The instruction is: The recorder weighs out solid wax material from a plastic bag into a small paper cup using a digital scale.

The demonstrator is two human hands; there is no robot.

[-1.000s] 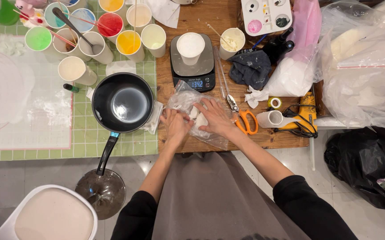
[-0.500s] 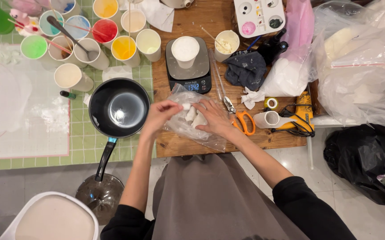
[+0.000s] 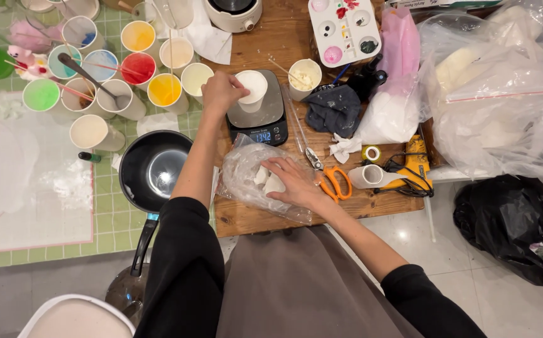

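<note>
The right hand (image 3: pixel 290 181) lies flat, fingers spread, on a clear plastic bag (image 3: pixel 253 181) of white chunks near the front edge of the wooden table (image 3: pixel 271 216), pressing it down rather than gripping it. The left hand (image 3: pixel 220 92) is up at the white paper cup (image 3: pixel 251 87) that stands on the small black digital scale (image 3: pixel 259 116), just beyond the bag; its fingertips are gathered at the cup's rim, but whether they pinch anything cannot be told. The scale's display glows blue along its near edge.

Just right of the right hand lie orange-handled scissors (image 3: pixel 334 181) and a white cup on its side (image 3: pixel 367 176). Farther right sit large clear bags (image 3: pixel 497 106) of pale material, one with a red seal strip, and beside them a pink-topped bag of white powder (image 3: pixel 392 94). A black rubbish bag (image 3: pixel 516 231) sits on the floor below. Left of the left arm is a black frying pan (image 3: pixel 152 170), with cups of coloured liquid (image 3: pixel 140 69) beyond it on the green tiled mat (image 3: pixel 52 241). A white paint palette (image 3: pixel 345 28) lies beyond the scale.

Half a second ago both hands were at the bag; the left has since gone from there to the cup, while the right has stayed on the bag.
</note>
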